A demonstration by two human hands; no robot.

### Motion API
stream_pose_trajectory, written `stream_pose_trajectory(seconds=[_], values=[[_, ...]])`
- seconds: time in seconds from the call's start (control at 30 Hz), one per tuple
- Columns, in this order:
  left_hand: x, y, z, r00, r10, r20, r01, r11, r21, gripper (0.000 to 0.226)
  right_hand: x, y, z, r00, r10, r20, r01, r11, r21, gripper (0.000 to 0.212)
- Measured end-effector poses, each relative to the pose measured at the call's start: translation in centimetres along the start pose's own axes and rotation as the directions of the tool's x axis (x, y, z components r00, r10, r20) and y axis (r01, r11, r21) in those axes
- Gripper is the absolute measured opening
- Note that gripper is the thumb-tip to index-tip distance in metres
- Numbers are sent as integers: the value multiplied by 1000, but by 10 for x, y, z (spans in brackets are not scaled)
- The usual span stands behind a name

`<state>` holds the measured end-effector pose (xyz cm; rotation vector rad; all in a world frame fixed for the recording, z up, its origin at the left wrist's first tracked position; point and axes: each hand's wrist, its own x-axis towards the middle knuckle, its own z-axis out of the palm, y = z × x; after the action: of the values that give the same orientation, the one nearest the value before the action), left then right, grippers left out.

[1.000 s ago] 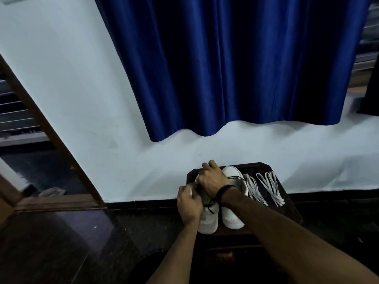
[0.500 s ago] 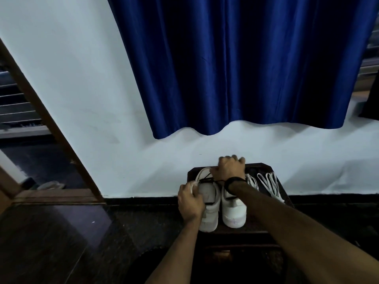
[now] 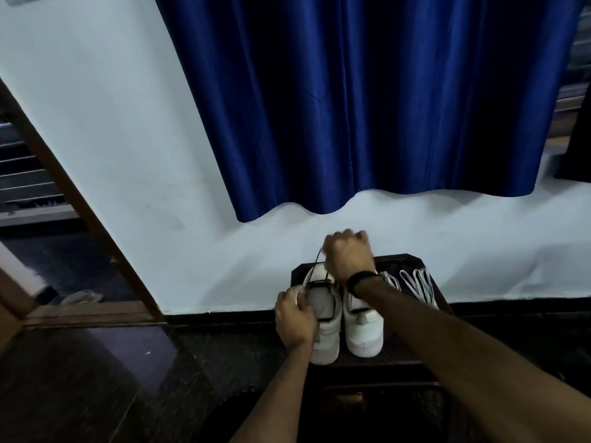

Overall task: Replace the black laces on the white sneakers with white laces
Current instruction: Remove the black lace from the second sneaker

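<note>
Here we log two white sneakers side by side on the dark stool (image 3: 406, 260), toes pointing away from the wall. On the stool's left half, the left sneaker (image 3: 327, 334) is steadied by our left hand (image 3: 295, 318), fingers curled over its outer side near the collar. Above the stool's back edge, our right hand (image 3: 348, 254) is raised and closed round the black lace (image 3: 318, 260); one strand runs taut from the fist down to the left sneaker's top eyelets. We note only a short run of black still crossing that tongue. The right sneaker (image 3: 363, 327) stands at the stool's centre, touching its partner, black lacing partly visible under our right forearm. A black band (image 3: 359, 279) sits on the right wrist. The white laces (image 3: 419, 286) lie loose on the stool's right side, just beside the right sneaker. A blue curtain (image 3: 367, 107) hangs on the wall above the stool.
</note>
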<state>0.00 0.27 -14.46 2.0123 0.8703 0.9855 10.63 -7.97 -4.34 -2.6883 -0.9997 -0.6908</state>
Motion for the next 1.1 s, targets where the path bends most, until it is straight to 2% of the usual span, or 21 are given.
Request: stream_pose_trajectory(seconds=[0.03, 0.1, 0.13, 0.17, 0.2, 0.23, 0.3, 0.33, 0.4, 0.43, 0.5, 0.57, 0.67, 0.73, 0.8, 0.87, 0.93, 0.97, 1.0, 1.03, 1.1], values=[[0, 0, 0, 1000, -4, 0, 4, 1000, 8, 17, 4, 9, -4, 975, 217, -36, -210, 967, 143, 19], [-1, -2, 1, 1000, -9, 2, 9, 1000, 16, 16, 6, 27, -6, 848, 523, 87, -503, 743, 442, 19], [-2, -2, 1, 1000, -10, 3, 10, 1000, 11, 16, 2, 33, -4, 801, 573, 174, -573, 650, 499, 21], [-3, 0, 1, 1000, -14, 3, 14, 1000, 1, 17, -2, 37, 0, 791, 572, 218, -598, 647, 472, 26], [-4, 1, 0, 1000, -14, -2, 14, 1000, -7, 18, -7, 37, 4, 824, 528, 206, -563, 723, 401, 32], [-4, 2, 0, 1000, -11, -8, 11, 1000, -10, 19, -12, 35, 8, 889, 428, 166, -459, 829, 319, 42], [-3, 4, 0, 1000, -9, -17, 9, 1000, 9, 19, -15, 22, 7, 989, 98, 114, -126, 954, 271, 61], [-3, 4, 0, 1000, -15, -16, 15, 1000, 26, 19, -13, 13, 5, 986, -82, 143, 38, 958, 283, 63], [-4, 2, 0, 999, -30, -14, 30, 999, 38, 19, -10, -8, 1, 877, -372, 306, 312, 923, 226, 54], [-5, 2, -1, 1000, -30, -9, 30, 999, 31, 19, -10, -17, -1, 815, -421, 399, 396, 906, 147, 45], [-8, 2, -2, 1000, -11, 0, 11, 1000, 13, 24, -12, -27, -2, 777, -394, 490, 432, 901, 41, 34], [-6, 1, -2, 1000, -4, -7, 4, 1000, 19, 19, -14, -29, -1, 809, -372, 456, 406, 914, 25, 30], [-2, 3, -1, 1000, -3, -20, 4, 999, 45, 15, -10, -19, -5, 883, -363, 297, 360, 931, 69, 27], [-2, 3, 1, 999, 11, -31, -9, 998, 70, 16, -4, -4, -3, 968, -178, 177, 140, 968, 206, 21], [-4, 3, 0, 999, 10, -35, -8, 997, 74, 16, 4, 14, -5, 985, 160, 67, -173, 871, 460, 15], [-5, 5, -1, 999, -4, -36, 7, 997, 78, 17, 17, 32, -15, 865, 496, 72, -402, 600, 692, 10], [-6, 6, -1, 999, -9, -39, 12, 998, 70, 17, 33, 55, -23, 663, 730, 165, -501, 269, 823, 14], [-6, 6, -1, 999, -7, -36, 10, 998, 59, 17, 40, 66, -26, 575, 790, 215, -510, 140, 849, 21], [-5, 5, -1, 999, -9, -33, 11, 999, 52, 17, 44, 76, -29, 531, 806, 260, -526, 74, 847, 27], [-5, 6, -2, 1000, -8, -29, 9, 998, 60, 19, 45, 83, -28, 531, 794, 296, -564, 71, 823, 30], [-4, 6, -3, 997, 75, -8, -73, 985, 159, 30, 34, 77, -32, 593, 723, 355, -677, 209, 705, 40]])
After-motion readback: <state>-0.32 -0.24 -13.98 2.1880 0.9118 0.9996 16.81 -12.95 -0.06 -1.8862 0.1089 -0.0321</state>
